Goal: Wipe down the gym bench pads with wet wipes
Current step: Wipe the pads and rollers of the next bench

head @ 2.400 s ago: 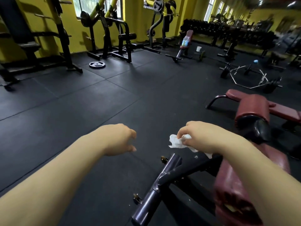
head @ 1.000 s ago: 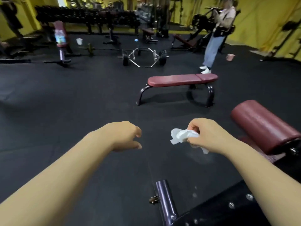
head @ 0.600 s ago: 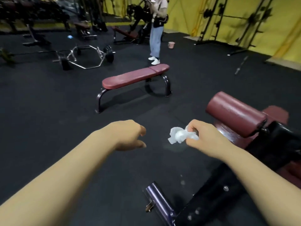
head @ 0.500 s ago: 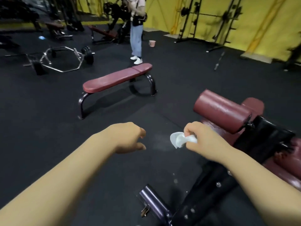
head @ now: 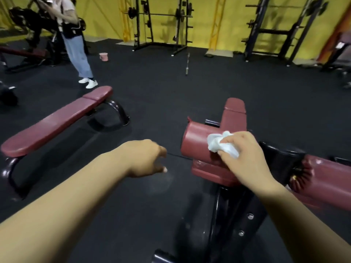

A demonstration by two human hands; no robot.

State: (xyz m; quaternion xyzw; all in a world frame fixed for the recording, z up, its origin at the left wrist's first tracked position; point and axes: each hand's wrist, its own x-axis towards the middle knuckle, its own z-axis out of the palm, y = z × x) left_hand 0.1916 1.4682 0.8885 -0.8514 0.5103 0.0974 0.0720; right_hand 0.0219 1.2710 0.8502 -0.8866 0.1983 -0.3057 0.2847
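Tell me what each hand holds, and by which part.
The right hand grips the crumpled white wipe by its near side, its far part sticking out; the left hand holds nothing.

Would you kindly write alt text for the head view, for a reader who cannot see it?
The right hand holds a crumpled white wipe on a maroon roller pad, while the left hand hovers loosely curled, holding nothing. A flat bench stands to the left on black flooring, another person beyond it.
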